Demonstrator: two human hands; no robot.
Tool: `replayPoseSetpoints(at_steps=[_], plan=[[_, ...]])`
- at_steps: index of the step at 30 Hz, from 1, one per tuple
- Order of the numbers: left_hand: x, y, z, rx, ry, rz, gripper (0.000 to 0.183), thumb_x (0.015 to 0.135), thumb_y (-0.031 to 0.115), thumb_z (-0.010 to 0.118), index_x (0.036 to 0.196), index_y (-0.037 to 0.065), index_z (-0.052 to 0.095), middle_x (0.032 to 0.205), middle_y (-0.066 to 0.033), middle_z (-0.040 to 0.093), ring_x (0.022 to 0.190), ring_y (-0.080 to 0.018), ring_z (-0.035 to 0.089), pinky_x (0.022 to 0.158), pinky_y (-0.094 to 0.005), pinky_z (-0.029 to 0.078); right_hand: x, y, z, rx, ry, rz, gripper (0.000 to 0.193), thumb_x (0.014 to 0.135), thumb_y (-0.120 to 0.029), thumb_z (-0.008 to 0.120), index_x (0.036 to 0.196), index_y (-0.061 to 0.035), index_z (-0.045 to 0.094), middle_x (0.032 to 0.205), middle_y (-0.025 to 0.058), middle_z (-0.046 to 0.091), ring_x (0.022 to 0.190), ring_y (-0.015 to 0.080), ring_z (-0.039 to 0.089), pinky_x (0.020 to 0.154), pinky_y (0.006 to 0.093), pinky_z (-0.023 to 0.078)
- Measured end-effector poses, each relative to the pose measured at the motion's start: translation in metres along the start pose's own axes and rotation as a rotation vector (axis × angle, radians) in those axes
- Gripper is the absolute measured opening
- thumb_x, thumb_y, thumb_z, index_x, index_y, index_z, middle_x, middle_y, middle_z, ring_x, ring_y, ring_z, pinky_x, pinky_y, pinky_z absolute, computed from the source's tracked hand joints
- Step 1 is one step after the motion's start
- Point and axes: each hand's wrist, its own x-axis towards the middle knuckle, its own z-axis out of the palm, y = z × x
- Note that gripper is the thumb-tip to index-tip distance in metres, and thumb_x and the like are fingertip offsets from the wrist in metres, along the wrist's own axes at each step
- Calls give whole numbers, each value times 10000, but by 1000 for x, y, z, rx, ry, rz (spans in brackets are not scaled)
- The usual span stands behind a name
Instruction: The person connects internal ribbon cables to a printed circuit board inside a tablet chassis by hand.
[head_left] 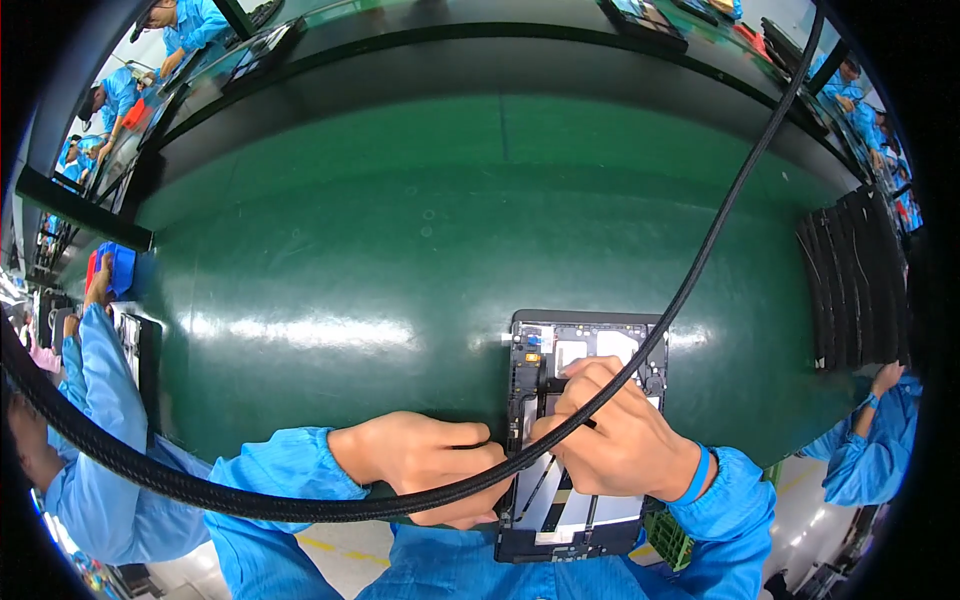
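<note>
A black braided cable (735,190) arcs across the view, in front of both hands. The left hand (405,458), fingers curled narrow, rests against the left edge of an opened tablet (610,515); whether it grips is unclear. The right hand (630,440), fingers bunched, is over the tablet's middle; I cannot tell what it holds. Beyond both hands spreads a green tabletop (400,250), with black slabs (855,280) standing far right of the right hand.
</note>
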Motion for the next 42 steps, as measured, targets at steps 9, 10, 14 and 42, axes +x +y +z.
replayPoseSetpoints(at_steps=[9,10,14,42], plan=[[5,-2,-1,-163,19,-133,253,971,192,735,898,-48,703,862,-119,638,786,-279,645,721,-372,588,1,0,-1,6,10,15,323,638,14,850,933,-73,750,852,60,517,824,285,588,889,478,557],[3,-1,0,-184,-11,-138,283,988,215,733,931,-62,733,888,-133,682,817,-273,671,781,-377,613,1,0,-1,16,10,15,315,649,-1,861,936,-77,754,859,60,517,833,283,588,864,470,545],[1,-3,1,-158,-36,-93,273,983,194,749,953,-77,756,907,-159,719,814,-275,691,818,-403,637,12,-1,-2,19,42,7,300,672,-33,873,946,-99,770,865,52,523,834,277,573,788,434,486],[2,-27,1,26,32,6,267,946,263,785,919,11,703,953,-106,711,806,-207,670,591,-304,509,25,20,-11,272,20,148,116,885,-108,859,926,-90,752,908,49,701,913,285,616,801,414,450]])
